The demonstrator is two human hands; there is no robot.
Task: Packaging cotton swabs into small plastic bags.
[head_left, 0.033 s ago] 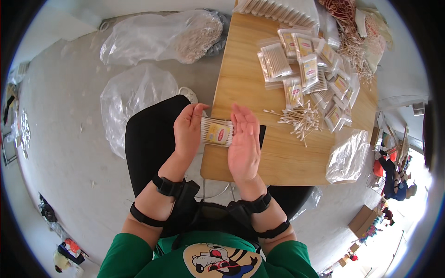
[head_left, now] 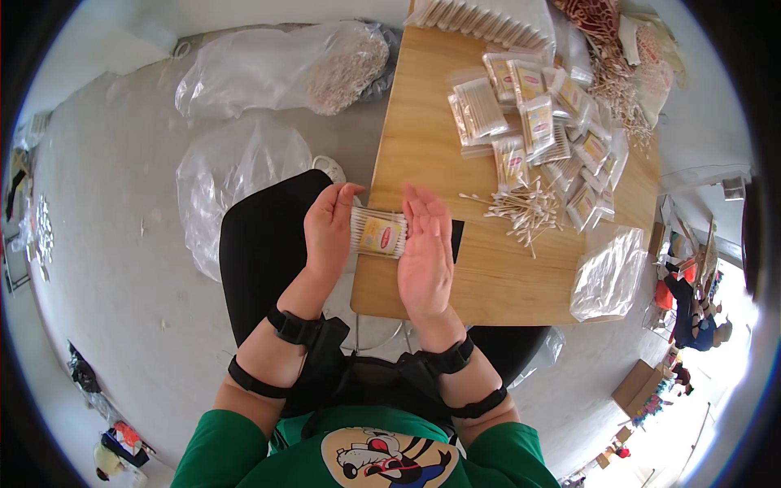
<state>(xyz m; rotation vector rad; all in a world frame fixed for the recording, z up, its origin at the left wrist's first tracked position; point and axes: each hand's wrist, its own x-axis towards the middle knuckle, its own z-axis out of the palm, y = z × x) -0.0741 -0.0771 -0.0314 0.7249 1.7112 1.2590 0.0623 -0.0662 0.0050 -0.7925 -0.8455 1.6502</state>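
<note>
Above the table's near left corner, a small flat pack of cotton swabs (head_left: pixel 380 233) with a yellow paper label is between my hands. Its left end is in my left hand (head_left: pixel 327 232), whose fingers are curled and partly hidden behind it. My right hand (head_left: pixel 426 252) is turned palm up with its fingers stretched out, and the pack's right swab tips meet the palm. To the right of this hand lies a loose heap of cotton swabs (head_left: pixel 525 213) on the wooden table (head_left: pixel 423 122). Behind that heap are several bagged packs of swabs (head_left: pixel 537 124).
A clear plastic bag (head_left: pixel 608 272) lies at the table's right front edge. Swabs in a long row (head_left: pixel 480 23) line the far edge, near more loose swabs (head_left: pixel 622 89). Large plastic bags (head_left: pixel 244 69) rest on the floor at left. A person (head_left: pixel 695 317) is far right.
</note>
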